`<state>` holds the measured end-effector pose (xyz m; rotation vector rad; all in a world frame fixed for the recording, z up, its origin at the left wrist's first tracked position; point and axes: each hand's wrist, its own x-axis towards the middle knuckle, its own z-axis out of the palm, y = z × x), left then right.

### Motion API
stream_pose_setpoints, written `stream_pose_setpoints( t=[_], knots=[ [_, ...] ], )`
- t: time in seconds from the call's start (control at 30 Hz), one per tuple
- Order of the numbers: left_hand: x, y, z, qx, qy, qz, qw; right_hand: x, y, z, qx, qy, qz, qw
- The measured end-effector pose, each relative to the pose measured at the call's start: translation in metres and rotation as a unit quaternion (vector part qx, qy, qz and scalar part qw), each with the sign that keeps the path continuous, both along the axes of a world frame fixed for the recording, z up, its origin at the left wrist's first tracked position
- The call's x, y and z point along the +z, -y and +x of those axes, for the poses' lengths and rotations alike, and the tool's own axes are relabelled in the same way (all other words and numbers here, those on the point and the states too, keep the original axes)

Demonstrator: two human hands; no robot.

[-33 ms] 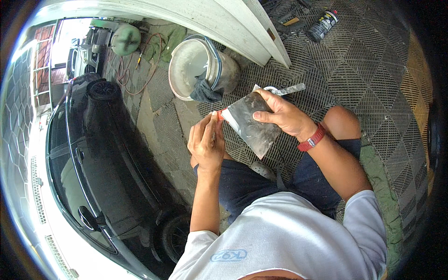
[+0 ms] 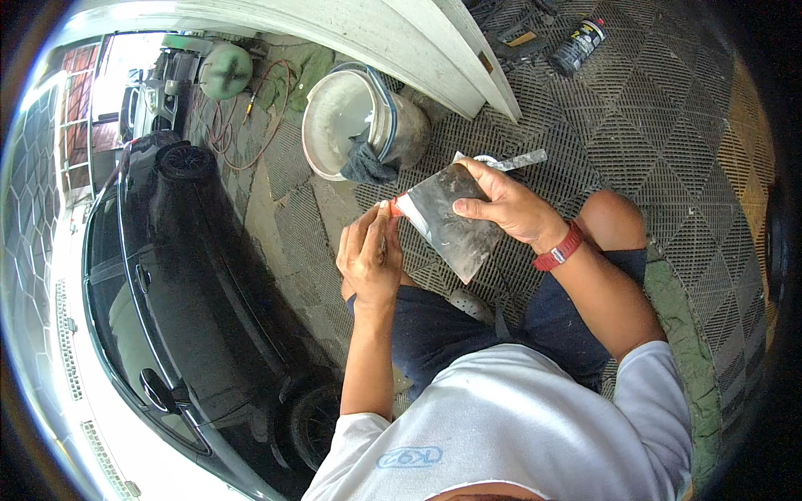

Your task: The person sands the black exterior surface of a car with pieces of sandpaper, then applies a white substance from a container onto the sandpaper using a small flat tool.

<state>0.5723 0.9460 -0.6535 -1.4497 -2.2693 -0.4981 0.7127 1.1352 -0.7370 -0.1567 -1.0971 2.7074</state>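
My right hand grips a dark grey, smudged flat plate, its thumb pressed on the upper face and its fingers hidden underneath. My left hand is closed at the plate's left corner, fingertips pinched on a small red piece of a kind I cannot make out. A pale patch shows on the plate beside the red piece. Just beyond my right hand, a whitish flat strip and a white rounded edge show, partly covered by the plate and hand.
Ahead stands a whitish bucket of cloudy water, a dark cloth over its rim. A black car fills the left. White panel lies beyond the bucket; a black bottle rests on the floor tiles. Green cloth lies right.
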Motion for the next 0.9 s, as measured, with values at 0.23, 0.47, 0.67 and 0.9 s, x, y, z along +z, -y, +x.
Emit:
stream_pose_setpoints(
  t=[0.23, 0.47, 0.67, 0.9],
  knots=[
    [-0.004, 0.007, -0.001, 0.054, 0.077, 0.050, 0.994, 0.002, -0.005, 0.002, -0.031, 0.044, 0.088, 0.995],
    [-0.004, 0.005, -0.006, 0.011, 0.044, 0.032, 0.998, 0.003, -0.006, 0.001, -0.024, 0.058, 0.113, 0.992],
    [0.005, 0.002, -0.006, -0.039, 0.022, -0.035, 0.998, -0.006, -0.009, -0.001, 0.029, 0.034, 0.102, 0.994],
    [0.000, -0.008, -0.006, -0.030, 0.038, 0.017, 0.999, -0.003, -0.007, -0.001, 0.032, -0.003, -0.027, 0.999]
  ],
)
